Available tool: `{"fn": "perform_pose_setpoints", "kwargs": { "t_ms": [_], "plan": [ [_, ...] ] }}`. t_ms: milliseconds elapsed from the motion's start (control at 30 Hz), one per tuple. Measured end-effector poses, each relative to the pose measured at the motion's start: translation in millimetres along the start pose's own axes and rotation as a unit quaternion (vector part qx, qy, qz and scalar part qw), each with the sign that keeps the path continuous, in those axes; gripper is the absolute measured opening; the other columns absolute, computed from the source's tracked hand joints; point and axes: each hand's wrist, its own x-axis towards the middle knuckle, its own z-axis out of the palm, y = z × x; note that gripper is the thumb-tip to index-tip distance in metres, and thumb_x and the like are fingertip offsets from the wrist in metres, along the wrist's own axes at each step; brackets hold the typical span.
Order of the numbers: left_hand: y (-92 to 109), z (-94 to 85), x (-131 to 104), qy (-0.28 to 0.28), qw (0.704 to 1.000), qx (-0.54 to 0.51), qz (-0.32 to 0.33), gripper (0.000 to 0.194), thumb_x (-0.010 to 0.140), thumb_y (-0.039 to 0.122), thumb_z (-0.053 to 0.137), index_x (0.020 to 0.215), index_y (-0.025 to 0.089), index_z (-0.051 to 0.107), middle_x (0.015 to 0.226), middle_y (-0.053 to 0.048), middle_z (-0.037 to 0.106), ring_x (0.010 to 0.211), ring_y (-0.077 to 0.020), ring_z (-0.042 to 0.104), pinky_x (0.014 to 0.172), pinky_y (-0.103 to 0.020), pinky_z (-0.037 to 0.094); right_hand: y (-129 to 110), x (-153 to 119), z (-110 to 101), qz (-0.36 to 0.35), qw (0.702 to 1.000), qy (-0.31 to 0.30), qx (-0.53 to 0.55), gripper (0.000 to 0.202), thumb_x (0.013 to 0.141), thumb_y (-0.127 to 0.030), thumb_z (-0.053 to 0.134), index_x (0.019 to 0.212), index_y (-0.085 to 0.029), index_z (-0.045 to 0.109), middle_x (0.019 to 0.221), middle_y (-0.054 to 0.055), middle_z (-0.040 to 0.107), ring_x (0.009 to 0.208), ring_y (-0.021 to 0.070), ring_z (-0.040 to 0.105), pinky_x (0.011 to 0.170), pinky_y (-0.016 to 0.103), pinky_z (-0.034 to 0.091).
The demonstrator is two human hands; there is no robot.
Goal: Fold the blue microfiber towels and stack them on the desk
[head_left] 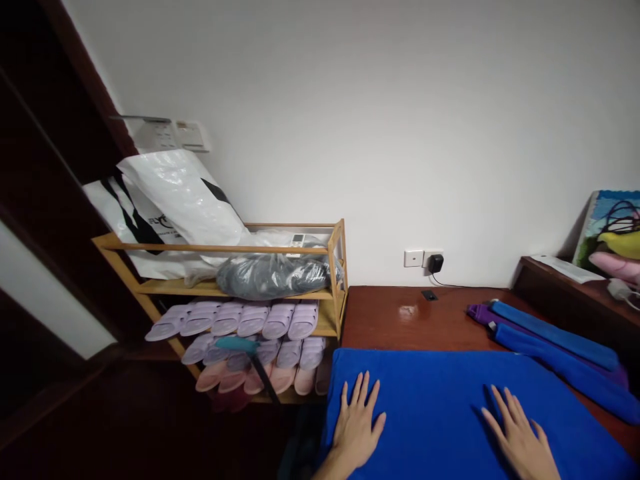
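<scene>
A blue cloth [430, 407], probably a towel, is spread over the near part of the brown tabletop [380, 320]. Flat on its left side rests my left hand [356, 423], fingers stretched out and holding nothing. My right hand [523, 430] is over the right part of the cloth, fingers spread, with a dark shadow beside it; whether it touches the fabric I cannot tell. To the right on the table lie folded blue cloths [555, 333] and a purple cloth [479, 313], long and narrow in shape.
Left of the table stands a wooden rack [337, 267] with rows of lilac slippers [250, 320] and pink slippers [283, 379]. White bags [185, 200] and a dark plastic-wrapped bundle [275, 275] lie on top. A black plug [435, 263] sits in the wall socket.
</scene>
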Motion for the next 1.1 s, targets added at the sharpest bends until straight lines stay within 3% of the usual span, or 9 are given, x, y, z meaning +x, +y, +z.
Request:
{"fn": "perform_pose_setpoints", "kwargs": {
  "t_ms": [100, 200, 333, 433, 633, 767, 867, 1000, 1100],
  "plan": [
    [2.2, -10.4, -8.7, 0.027, 1.0, -0.01, 0.011, 0.061, 0.096, 0.036, 0.032, 0.148, 0.029, 0.0, 0.154, -0.001, 0.016, 0.14, -0.0224, 0.02, 0.113, -0.049, 0.019, -6.8, -22.1, 5.0, 0.026, 1.0, 0.012, -0.001, 0.068, 0.085, -0.058, 0.022, 0.145, -0.026, 0.029, 0.153, 0.003, 0.023, 0.141, 0.0252, 0.014, 0.108, 0.054, 0.023],
    [3.8, -14.5, -28.0, 0.047, 0.999, -0.011, -0.022, 0.062, 0.095, 0.032, 0.034, 0.148, 0.029, 0.003, 0.155, -0.001, 0.012, 0.141, -0.0221, 0.016, 0.114, -0.048, 0.018, -5.3, -24.3, 7.6, 0.038, 0.999, 0.019, -0.001, 0.071, 0.087, -0.06, 0.018, 0.147, -0.023, 0.021, 0.154, 0.005, 0.02, 0.141, 0.0224, 0.012, 0.109, 0.05, 0.022],
    [-2.7, -6.4, -56.5, 0.003, 0.996, -0.025, -0.091, 0.058, 0.093, 0.035, 0.037, 0.147, 0.033, 0.015, 0.155, -0.002, 0.009, 0.141, -0.0271, 0.015, 0.11, -0.055, 0.021, -3.2, -20.5, 9.9, 0.046, 0.999, 0.024, -0.002, 0.073, 0.087, -0.062, 0.018, 0.148, -0.022, 0.019, 0.154, 0.005, 0.018, 0.141, 0.0213, 0.011, 0.11, 0.048, 0.021],
    [-11.8, -2.9, -68.6, -0.013, 0.993, -0.052, -0.106, 0.056, 0.093, 0.036, 0.035, 0.146, 0.033, 0.018, 0.154, -0.001, 0.011, 0.14, -0.0259, 0.017, 0.109, -0.055, 0.024, -4.8, -20.6, 6.3, 0.048, 0.998, 0.031, -0.005, 0.073, 0.087, -0.061, 0.018, 0.147, -0.02, 0.024, 0.153, 0.007, 0.021, 0.141, 0.0222, 0.014, 0.109, 0.048, 0.022],
    [-16.2, -3.8, -82.1, 0.046, 0.993, -0.066, -0.082, 0.055, 0.095, 0.032, 0.032, 0.147, 0.031, 0.016, 0.155, -0.001, 0.012, 0.141, -0.023, 0.016, 0.112, -0.05, 0.021, -35.4, -34.1, -18.0, 0.016, 0.993, 0.112, -0.018, 0.072, 0.088, -0.058, 0.018, 0.141, -0.014, 0.037, 0.152, 0.012, 0.02, 0.141, 0.0265, 0.014, 0.107, 0.052, 0.023],
    [-15.5, 7.5, -91.8, 0.038, 0.992, -0.096, -0.069, 0.053, 0.095, 0.034, 0.033, 0.146, 0.034, 0.019, 0.155, 0.0, 0.014, 0.141, -0.0239, 0.016, 0.11, -0.049, 0.026, -71.1, -54.0, -23.0, -0.036, 0.998, 0.054, 0.022, 0.062, 0.09, -0.057, 0.024, 0.145, -0.029, 0.026, 0.153, 0.004, 0.022, 0.14, 0.0225, 0.019, 0.107, 0.049, 0.028],
    [-17.4, 13.8, -94.2, 0.056, 0.988, -0.133, -0.057, 0.054, 0.095, 0.034, 0.035, 0.146, 0.034, 0.021, 0.155, 0.002, 0.015, 0.141, -0.0229, 0.016, 0.11, -0.043, 0.031, -85.6, -61.3, -22.5, -0.052, 0.998, 0.029, 0.029, 0.063, 0.089, -0.059, 0.03, 0.146, -0.031, 0.022, 0.152, 0.003, 0.025, 0.139, 0.0241, 0.019, 0.108, 0.051, 0.026],
    [-22.4, 11.6, -93.3, 0.062, 0.983, -0.167, -0.054, 0.053, 0.094, 0.034, 0.038, 0.145, 0.035, 0.024, 0.155, 0.004, 0.017, 0.14, -0.0224, 0.017, 0.108, -0.041, 0.034, -90.6, -63.9, -32.9, -0.048, 0.997, 0.054, 0.026, 0.061, 0.091, -0.056, 0.031, 0.145, -0.029, 0.026, 0.15, 0.006, 0.029, 0.138, 0.0253, 0.023, 0.106, 0.052, 0.029],
    [-29.5, 4.5, -93.4, 0.042, 0.982, -0.183, -0.029, 0.053, 0.094, 0.035, 0.039, 0.145, 0.037, 0.025, 0.154, 0.004, 0.019, 0.14, -0.0227, 0.019, 0.11, -0.043, 0.032, -96.1, -79.1, -44.8, -0.1, 0.99, 0.103, 0.008, 0.056, 0.092, -0.047, 0.036, 0.144, -0.027, 0.03, 0.152, 0.009, 0.024, 0.138, 0.0271, 0.024, 0.105, 0.05, 0.031]
  ]
}}
